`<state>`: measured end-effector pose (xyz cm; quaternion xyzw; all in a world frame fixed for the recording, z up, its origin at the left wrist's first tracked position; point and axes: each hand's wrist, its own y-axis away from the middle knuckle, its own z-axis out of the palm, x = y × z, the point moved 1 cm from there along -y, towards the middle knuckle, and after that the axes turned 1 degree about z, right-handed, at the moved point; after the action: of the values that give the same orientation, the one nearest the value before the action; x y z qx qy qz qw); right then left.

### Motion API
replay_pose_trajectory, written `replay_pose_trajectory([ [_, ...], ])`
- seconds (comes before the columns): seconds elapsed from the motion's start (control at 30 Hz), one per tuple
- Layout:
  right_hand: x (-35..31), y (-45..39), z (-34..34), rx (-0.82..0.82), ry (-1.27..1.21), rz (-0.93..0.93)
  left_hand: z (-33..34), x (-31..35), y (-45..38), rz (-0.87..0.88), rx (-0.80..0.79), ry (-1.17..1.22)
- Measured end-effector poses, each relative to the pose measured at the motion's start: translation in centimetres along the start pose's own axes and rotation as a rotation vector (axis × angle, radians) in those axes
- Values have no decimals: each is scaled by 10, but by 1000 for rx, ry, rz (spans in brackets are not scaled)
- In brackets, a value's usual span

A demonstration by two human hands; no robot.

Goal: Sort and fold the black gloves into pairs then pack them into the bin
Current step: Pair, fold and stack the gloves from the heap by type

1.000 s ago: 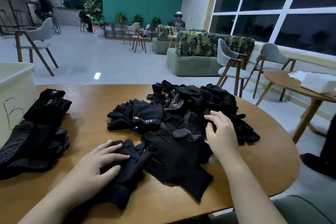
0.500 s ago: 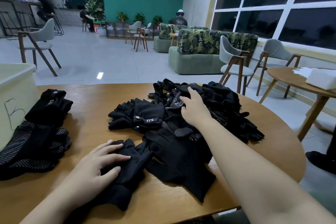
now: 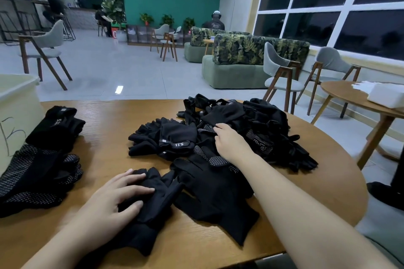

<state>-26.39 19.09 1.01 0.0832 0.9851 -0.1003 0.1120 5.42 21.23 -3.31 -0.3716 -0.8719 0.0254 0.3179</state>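
Gloves lie in three groups on the round wooden worktop [image 3: 109, 120]. The unsorted heap [image 3: 251, 129] sits in the centre and right of the frame. Finished bundles [image 3: 41, 157] are stacked at the left edge, just beside the cream bin [image 3: 15, 102] (probably parked there so packing is a short move). One plain glove [image 3: 150, 205] lies at lower centre.

The left hand [image 3: 113, 201] rests flat on that glove, fingers nearly straight and spread, pressing rather than gripping; I judge it is pinning the glove while a mate is sought. Its long axis runs from the lower centre up and right, fingers toward the heap, cuff toward the near edge.

The right hand [image 3: 227, 142] reaches into the heap, fingers bent on the cloth; whether it pinches a glove, I cannot tell.
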Motion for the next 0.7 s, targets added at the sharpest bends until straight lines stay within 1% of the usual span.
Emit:
replay_pose_trajectory([
  [0.13,-1,-6,-1,31,81,8,0,1,0,-17,11,25],
  [0.23,-10,-13,-4,149,77,-68,-5,1,-5,-33,42,48],
  [0.3,-18,-23,-5,149,41,-130,-8,1,-9,-53,52,2],
  [0.37,-25,-38,-2,72,56,-155,-11,-2,-11,-89,29,-61],
  [0.4,-28,-45,-1,24,78,-148,-11,-5,-11,-104,41,-75],
  [0.53,-40,-74,6,-150,200,-57,-8,-8,-6,-184,135,-63],
  [0.63,-47,-85,8,-261,231,35,-8,-5,-4,-209,138,-78],
  [0.7,-52,-88,7,-309,261,54,-9,-2,-5,-222,116,-73],
])
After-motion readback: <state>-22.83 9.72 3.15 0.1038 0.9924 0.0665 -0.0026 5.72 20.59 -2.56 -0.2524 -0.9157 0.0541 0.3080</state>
